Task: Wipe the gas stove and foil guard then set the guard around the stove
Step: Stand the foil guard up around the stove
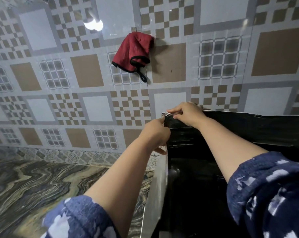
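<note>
The foil guard (248, 127) stands upright at the right, dark on its inner face, with a silver left panel (156, 194) running toward me. My left hand (156, 134) grips the guard's left panel at its top corner. My right hand (184, 113) pinches the top edge of that same back-left corner from above. Inside the guard, the stove (188, 177) shows only as a dark, blurred shape, mostly hidden by my right arm.
A red cloth (133, 52) with black trim hangs on the patterned tile wall (93, 74) above the guard. The marbled countertop (33, 186) spreads to the left. A lamp's glare (93, 24) reflects high on the wall.
</note>
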`<state>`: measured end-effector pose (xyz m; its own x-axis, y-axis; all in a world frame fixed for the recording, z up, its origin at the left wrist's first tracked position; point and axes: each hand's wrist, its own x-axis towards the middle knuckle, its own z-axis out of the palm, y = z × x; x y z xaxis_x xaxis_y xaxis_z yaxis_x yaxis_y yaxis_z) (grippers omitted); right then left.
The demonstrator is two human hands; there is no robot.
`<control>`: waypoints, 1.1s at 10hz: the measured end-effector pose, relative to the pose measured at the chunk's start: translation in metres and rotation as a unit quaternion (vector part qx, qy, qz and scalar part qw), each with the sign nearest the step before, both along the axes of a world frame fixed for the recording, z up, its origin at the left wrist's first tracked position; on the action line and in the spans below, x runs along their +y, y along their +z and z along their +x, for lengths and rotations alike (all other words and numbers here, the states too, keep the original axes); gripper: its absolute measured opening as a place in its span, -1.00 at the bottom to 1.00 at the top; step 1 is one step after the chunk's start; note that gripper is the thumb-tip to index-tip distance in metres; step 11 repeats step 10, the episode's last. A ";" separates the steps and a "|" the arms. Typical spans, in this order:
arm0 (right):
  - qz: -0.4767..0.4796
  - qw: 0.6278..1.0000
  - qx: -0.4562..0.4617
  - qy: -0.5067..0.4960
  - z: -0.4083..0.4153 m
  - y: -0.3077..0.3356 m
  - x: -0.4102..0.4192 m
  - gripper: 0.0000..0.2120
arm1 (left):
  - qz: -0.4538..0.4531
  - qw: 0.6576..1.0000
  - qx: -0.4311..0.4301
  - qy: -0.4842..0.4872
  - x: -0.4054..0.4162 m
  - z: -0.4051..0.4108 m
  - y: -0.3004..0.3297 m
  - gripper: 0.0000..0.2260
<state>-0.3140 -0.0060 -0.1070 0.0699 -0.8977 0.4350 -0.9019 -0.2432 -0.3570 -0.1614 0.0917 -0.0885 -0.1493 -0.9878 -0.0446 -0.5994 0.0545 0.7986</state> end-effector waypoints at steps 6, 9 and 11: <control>0.058 0.995 0.082 -0.003 -0.013 0.018 0.070 -0.62 | -0.035 0.978 -0.207 0.016 0.010 0.024 0.019 -0.53; 0.235 0.970 0.066 -0.002 0.020 0.009 0.176 -0.57 | -0.077 0.972 -0.218 -0.025 0.079 0.078 0.021 -0.53; 0.250 0.967 0.047 -0.005 0.038 -0.002 0.232 -0.56 | -0.145 0.974 -0.170 -0.024 0.118 0.108 0.011 -0.49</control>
